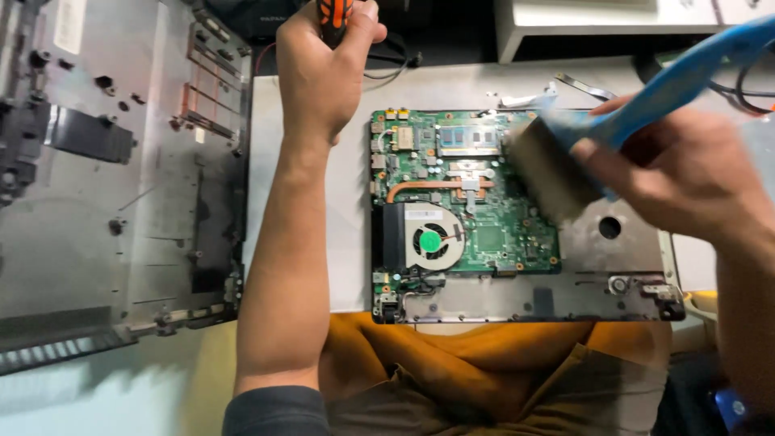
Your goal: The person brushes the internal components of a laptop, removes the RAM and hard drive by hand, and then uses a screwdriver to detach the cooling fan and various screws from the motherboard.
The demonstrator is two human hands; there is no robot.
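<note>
Head view: an opened laptop chassis (565, 303) lies on the desk (303, 194) at the person's lap, its green circuit board (468, 202) bared, with a round cooling fan (432, 240) at the lower left and a copper heat pipe (432, 186) above it. The right hand (686, 173) is curled tight round the blue handle of a brush (581, 153) — its bristles, blurred, lie on the board's right edge. The left hand (323, 69) is fisted round an orange-and-black tool handle (333, 16), held up past the board's far left corner and clear of it. The detached bottom cover (121, 178) lies well to the left.

By my reading, the step in hand is dusting the board. The next move calls for light strokes toward the fan, sparing the small connectors.
</note>
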